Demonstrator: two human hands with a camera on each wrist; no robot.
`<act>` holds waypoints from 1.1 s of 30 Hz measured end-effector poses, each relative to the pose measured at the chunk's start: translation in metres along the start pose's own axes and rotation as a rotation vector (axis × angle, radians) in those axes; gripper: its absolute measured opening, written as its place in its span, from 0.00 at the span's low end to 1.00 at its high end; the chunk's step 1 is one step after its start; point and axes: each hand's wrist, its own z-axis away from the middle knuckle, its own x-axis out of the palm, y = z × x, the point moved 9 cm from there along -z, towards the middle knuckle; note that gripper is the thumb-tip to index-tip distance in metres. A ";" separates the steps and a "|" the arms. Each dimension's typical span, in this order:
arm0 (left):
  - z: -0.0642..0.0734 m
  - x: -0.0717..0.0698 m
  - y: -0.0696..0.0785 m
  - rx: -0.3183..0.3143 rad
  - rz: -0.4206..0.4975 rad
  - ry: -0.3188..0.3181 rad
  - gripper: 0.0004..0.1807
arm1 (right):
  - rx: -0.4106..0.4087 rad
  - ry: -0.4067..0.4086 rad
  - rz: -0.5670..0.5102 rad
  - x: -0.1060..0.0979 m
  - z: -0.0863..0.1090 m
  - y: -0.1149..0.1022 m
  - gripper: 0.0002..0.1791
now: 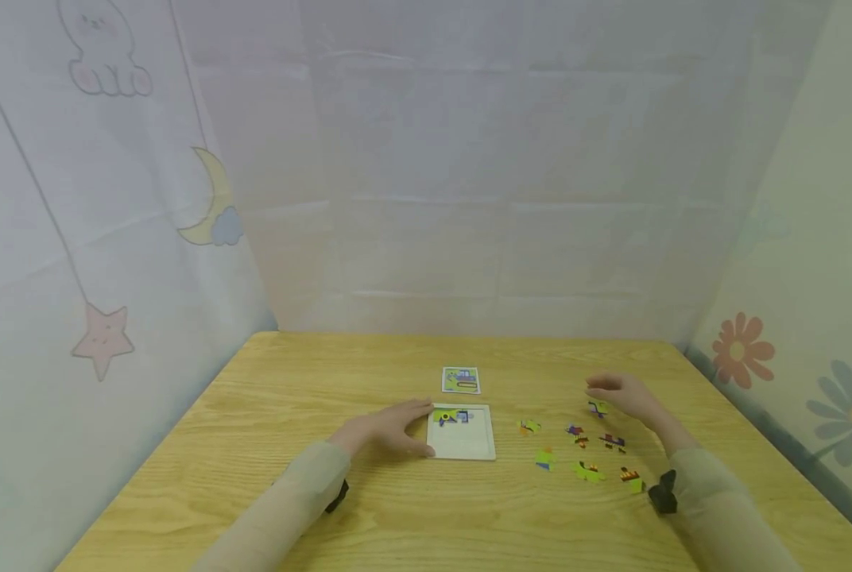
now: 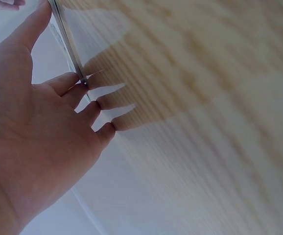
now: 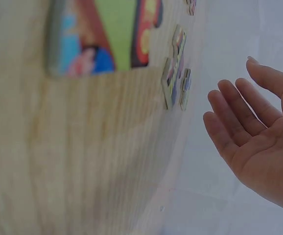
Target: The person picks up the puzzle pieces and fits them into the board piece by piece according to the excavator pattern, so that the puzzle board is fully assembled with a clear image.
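Observation:
A white puzzle tray (image 1: 462, 441) lies on the table, with joined jigsaw pieces (image 1: 446, 415) along its upper left edge. My left hand (image 1: 390, 427) rests at the tray's left edge, thumb and fingers spread and touching it. In the left wrist view, the fingertips of the left hand (image 2: 48, 127) meet the table and the tray's side. My right hand (image 1: 626, 396) hovers over a green and purple jigsaw piece (image 1: 598, 408), holding nothing. In the right wrist view, the fingers of the right hand (image 3: 259, 127) are loosely bent, apart from the pieces.
Several loose jigsaw pieces (image 1: 588, 471) are scattered right of the tray, some close to the right wrist. A small picture card (image 1: 461, 380) lies behind the tray. Printed curtains (image 1: 426, 238) close in the wooden table (image 1: 311, 365) at the back and sides.

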 end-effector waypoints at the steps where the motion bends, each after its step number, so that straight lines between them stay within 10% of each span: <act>1: 0.000 0.000 0.000 -0.001 0.000 0.000 0.45 | 0.000 -0.002 -0.005 0.000 0.001 0.001 0.28; 33: -0.002 0.002 -0.004 -0.016 0.005 -0.003 0.46 | 0.103 -0.126 0.088 0.014 0.006 0.016 0.25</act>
